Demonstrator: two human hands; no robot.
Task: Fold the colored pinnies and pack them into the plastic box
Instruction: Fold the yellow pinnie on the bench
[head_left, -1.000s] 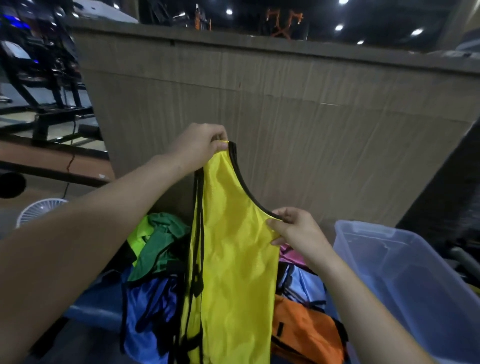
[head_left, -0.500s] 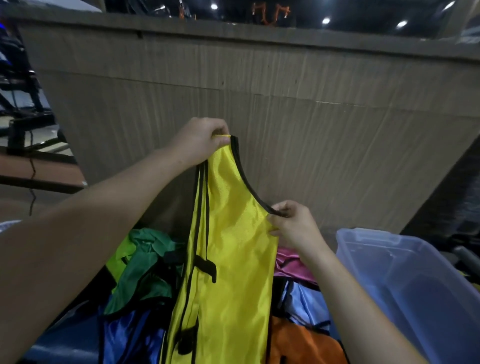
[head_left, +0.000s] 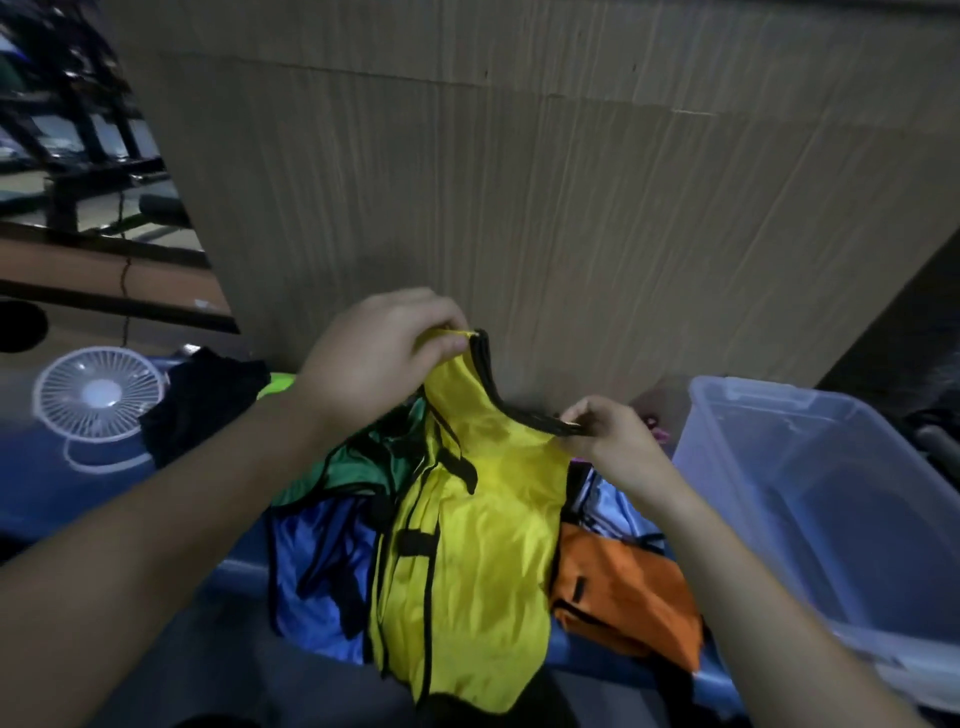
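Head view: left hand (head_left: 374, 358) pinches the yellow pinny's (head_left: 467, 545) shoulder strap, and right hand (head_left: 608, 441) pinches its black-trimmed neckline. It hangs over a pile of colored pinnies (head_left: 623, 592), left of the plastic box (head_left: 753, 405).

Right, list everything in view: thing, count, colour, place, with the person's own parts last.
yellow pinny: 1, yellow with black trim, centre, held up by its top edge, lower part draped on the pile
green pinny: 1, green, left of the yellow one
blue pinny: 1, blue, lower left in the pile
orange pinny: 1, orange, right of the yellow one
black cloth: 1, black, left, beside the fan
plastic box: 1, clear, right
fan: 1, white, far left
cardboard panel: 1, brown, upright behind the pile
left hand: 1, pinches the yellow pinny's top corner
right hand: 1, pinches its black trim, lower than the left
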